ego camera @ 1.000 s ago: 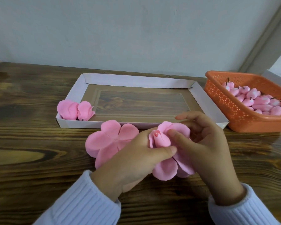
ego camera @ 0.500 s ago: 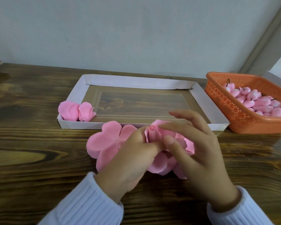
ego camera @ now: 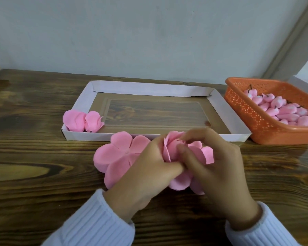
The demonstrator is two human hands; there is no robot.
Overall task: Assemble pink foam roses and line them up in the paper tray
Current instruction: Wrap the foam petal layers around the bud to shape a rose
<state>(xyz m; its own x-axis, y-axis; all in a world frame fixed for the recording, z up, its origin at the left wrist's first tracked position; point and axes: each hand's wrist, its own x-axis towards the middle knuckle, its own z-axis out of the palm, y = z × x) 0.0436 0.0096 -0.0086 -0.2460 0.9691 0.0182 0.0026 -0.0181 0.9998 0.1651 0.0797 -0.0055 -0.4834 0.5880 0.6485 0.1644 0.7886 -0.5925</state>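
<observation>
While clasped from both sides, poised low over the dark wood-grain worktop (ego camera: 34, 166), about midway along its near edge: a half-assembled pink foam rose (ego camera: 174, 148), with petals cupped round a tight centre. Cannot tell whether its lowest petals touch the wood.

Gripped on its left by the left hand (ego camera: 149, 167), the fingers (ego camera: 174, 168) curled round the outer petals and the thumb pressed across the front of the bloom. Gripped on its right by the right hand (ego camera: 217, 167), forefinger hooked over the top of the rose, thumb pushing a petal in toward the centre, the other fingers bent behind the petals and mostly hidden. White ribbed sleeves (ego camera: 89, 222) on both wrists, reaching in from the near edge.

Just left of the left hand and partly under it, flat on the wood: a five-lobed flat pink foam petal blank (ego camera: 117, 153), its far lobe just beside the tray's near wall.

Beyond the hands, toward the middle of the far edge: a shallow rectangular white folded-paper tray (ego camera: 149, 87) with a brown floor. Tucked into its near left corner, side by side and touching: two finished pink foam roses (ego camera: 84, 122), lying on their sides.

Toward the far right corner, just beside the tray's right wall: an orange perforated plastic basket (ego camera: 256, 121), cut off by the frame, holding a heap of small pink foam buds (ego camera: 288, 110) with short dark stems.

Behind the far edge: a plain pale grey wall (ego camera: 149, 32).
</observation>
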